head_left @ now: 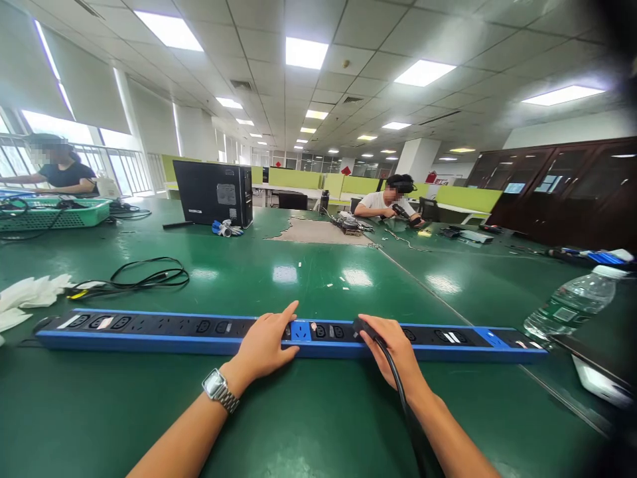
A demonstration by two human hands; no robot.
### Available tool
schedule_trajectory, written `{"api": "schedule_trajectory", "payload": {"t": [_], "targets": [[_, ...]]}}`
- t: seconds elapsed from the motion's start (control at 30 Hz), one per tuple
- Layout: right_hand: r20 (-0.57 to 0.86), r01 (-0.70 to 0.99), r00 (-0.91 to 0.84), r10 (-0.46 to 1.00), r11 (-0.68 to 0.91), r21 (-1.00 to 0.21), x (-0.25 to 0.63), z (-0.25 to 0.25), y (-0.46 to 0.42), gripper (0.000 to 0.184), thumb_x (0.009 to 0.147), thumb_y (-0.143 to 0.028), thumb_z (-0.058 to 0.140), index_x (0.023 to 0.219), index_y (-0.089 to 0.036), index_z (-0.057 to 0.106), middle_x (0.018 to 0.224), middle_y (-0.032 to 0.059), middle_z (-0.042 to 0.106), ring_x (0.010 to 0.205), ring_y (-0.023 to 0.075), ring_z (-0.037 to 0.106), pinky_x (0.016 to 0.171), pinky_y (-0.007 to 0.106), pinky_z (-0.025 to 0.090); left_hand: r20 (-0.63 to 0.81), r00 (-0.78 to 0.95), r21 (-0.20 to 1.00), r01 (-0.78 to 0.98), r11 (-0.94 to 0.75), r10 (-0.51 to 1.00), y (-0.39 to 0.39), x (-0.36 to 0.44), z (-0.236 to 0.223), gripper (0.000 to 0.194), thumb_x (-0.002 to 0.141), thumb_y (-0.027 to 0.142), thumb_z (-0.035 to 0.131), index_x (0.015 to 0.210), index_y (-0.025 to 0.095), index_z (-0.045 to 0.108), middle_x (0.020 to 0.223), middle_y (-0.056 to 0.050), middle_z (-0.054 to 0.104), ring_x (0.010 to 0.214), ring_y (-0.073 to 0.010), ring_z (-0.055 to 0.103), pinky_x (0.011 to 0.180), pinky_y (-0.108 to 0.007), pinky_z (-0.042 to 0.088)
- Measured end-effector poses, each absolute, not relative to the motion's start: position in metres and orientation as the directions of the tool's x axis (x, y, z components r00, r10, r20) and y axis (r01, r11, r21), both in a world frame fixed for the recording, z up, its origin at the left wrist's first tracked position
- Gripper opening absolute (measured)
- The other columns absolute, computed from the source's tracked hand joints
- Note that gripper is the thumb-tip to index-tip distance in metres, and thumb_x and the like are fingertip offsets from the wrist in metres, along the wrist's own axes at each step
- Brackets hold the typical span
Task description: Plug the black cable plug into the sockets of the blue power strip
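A long blue power strip (199, 344) with a black socket face lies across the green table in front of me. My left hand (266, 340), a metal-banded watch on its wrist, grips the strip across its width left of the middle. The thumb is on the near side and the index finger stretches past the far edge; the other fingers are mostly hidden. My right hand (395, 348) is closed on a black power plug (359, 327) at the strip's socket face, right of the middle. Whether the plug is seated in a socket is hidden. Its thick cord (398, 385) runs down towards me.
Coiled black cable (149, 275) and white crumpled gloves or tissue (30, 299) lie at the left. Behind stand a green basket (79, 216) and a black computer case (213, 192). A water bottle (572, 302) tilts at the right. Two people sit farther back.
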State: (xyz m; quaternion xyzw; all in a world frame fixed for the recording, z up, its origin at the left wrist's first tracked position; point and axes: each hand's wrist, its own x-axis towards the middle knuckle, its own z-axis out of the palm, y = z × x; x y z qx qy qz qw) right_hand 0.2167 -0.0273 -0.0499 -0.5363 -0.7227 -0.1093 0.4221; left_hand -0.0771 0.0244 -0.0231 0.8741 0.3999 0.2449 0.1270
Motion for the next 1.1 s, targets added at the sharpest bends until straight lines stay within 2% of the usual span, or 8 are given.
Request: {"api": "schedule_trajectory", "payload": {"t": [0.2, 0.3, 0.47, 0.7, 0.83, 0.93, 1.0, 1.1], "targets": [[0.656, 0.878, -0.207, 0.725, 0.434, -0.202, 0.213, -0.044, -0.026, 0.028, 0.093, -0.031, 0.050, 0.119, -0.030, 0.061, 0.111, 0.0042, 0.069, 0.100, 0.0221, 0.062, 0.085, 0.041, 0.051, 0.323, 0.564, 0.420, 0.634, -0.649, 0.760, 0.024, -0.079, -0.021, 0.082, 0.074, 0.025, 0.064, 0.147, 0.023, 0.027, 0.127, -0.008, 0.063, 0.117, -0.0270, 0.055, 0.105, -0.045, 0.038], [0.669, 0.892, -0.185, 0.720, 0.408, -0.193, 0.214, -0.050, -0.029, 0.032, 0.092, -0.033, 0.051, 0.124, -0.030, 0.058, 0.115, 0.0055, 0.067, 0.103, 0.0230, 0.062, 0.089, 0.043, 0.049, 0.372, 0.542, 0.422, 0.625, -0.657, 0.754, 0.022, -0.065, -0.021, 0.075, 0.076, 0.029, 0.065, 0.144, 0.019, 0.036, 0.128, -0.012, 0.061, 0.119, -0.0290, 0.054, 0.105, -0.047, 0.039], [0.661, 0.936, -0.039, 0.749, 0.259, -0.238, 0.219, -0.066, -0.034, 0.071, 0.080, -0.050, 0.063, 0.141, -0.022, 0.038, 0.133, 0.0123, 0.055, 0.121, 0.0301, 0.052, 0.099, 0.050, 0.043, 0.521, 0.589, 0.360, 0.505, -0.785, 0.618, 0.011, -0.001, -0.017, 0.055, 0.081, 0.026, 0.062, 0.133, 0.023, 0.048, 0.128, -0.008, 0.060, 0.119, -0.0258, 0.053, 0.105, -0.045, 0.039], [0.636, 0.952, -0.031, 0.771, 0.216, -0.215, 0.224, -0.075, -0.031, 0.058, 0.079, -0.043, 0.060, 0.131, -0.022, 0.045, 0.132, 0.0111, 0.056, 0.122, 0.0293, 0.051, 0.100, 0.049, 0.042, 0.475, 0.639, 0.243, 0.566, -0.788, 0.605, 0.008, 0.066, -0.015, 0.031, 0.084, 0.013, 0.054, 0.112, 0.024, 0.062, 0.097, -0.003, 0.070, 0.098, -0.0225, 0.059, 0.091, -0.040, 0.045], [0.643, 0.949, -0.006, 0.766, 0.207, -0.237, 0.223, -0.075, -0.029, 0.060, 0.077, -0.044, 0.062, 0.130, -0.023, 0.046, 0.131, 0.0107, 0.056, 0.121, 0.0291, 0.051, 0.099, 0.048, 0.042, 0.606, 0.529, 0.322, 0.520, -0.791, 0.594, 0.008, 0.060, -0.006, 0.035, 0.085, 0.010, 0.051, 0.116, 0.024, 0.060, 0.105, -0.003, 0.070, 0.102, -0.0206, 0.059, 0.091, -0.037, 0.045], [0.615, 0.947, 0.025, 0.788, 0.178, -0.267, 0.221, -0.073, -0.031, 0.063, 0.075, -0.048, 0.065, 0.130, -0.023, 0.048, 0.132, 0.0103, 0.055, 0.123, 0.0298, 0.049, 0.100, 0.049, 0.041, 0.678, 0.426, 0.376, 0.500, -0.781, 0.599, 0.013, 0.034, 0.000, 0.036, 0.084, 0.014, 0.056, 0.119, 0.024, 0.059, 0.110, -0.004, 0.069, 0.105, -0.0214, 0.060, 0.095, -0.037, 0.045], [0.579, 0.944, 0.048, 0.814, 0.152, -0.292, 0.219, -0.071, -0.032, 0.063, 0.074, -0.049, 0.066, 0.130, -0.024, 0.050, 0.134, 0.0090, 0.054, 0.124, 0.0298, 0.047, 0.102, 0.050, 0.040, 0.672, 0.342, 0.447, 0.522, -0.727, 0.658, 0.019, 0.007, -0.001, 0.030, 0.085, 0.019, 0.061, 0.115, 0.022, 0.061, 0.109, -0.005, 0.070, 0.104, -0.0226, 0.061, 0.094, -0.037, 0.045], [0.534, 0.935, 0.068, 0.843, 0.132, -0.329, 0.217, -0.068, -0.034, 0.060, 0.074, -0.047, 0.066, 0.128, -0.027, 0.053, 0.136, 0.0068, 0.053, 0.126, 0.0294, 0.046, 0.103, 0.051, 0.039, 0.551, 0.273, 0.558, 0.583, -0.591, 0.789, 0.028, -0.035, -0.012, 0.024, 0.085, 0.027, 0.064, 0.109, 0.021, 0.063, 0.103, -0.006, 0.072, 0.095, -0.0233, 0.065, 0.085, -0.036, 0.049]]}}
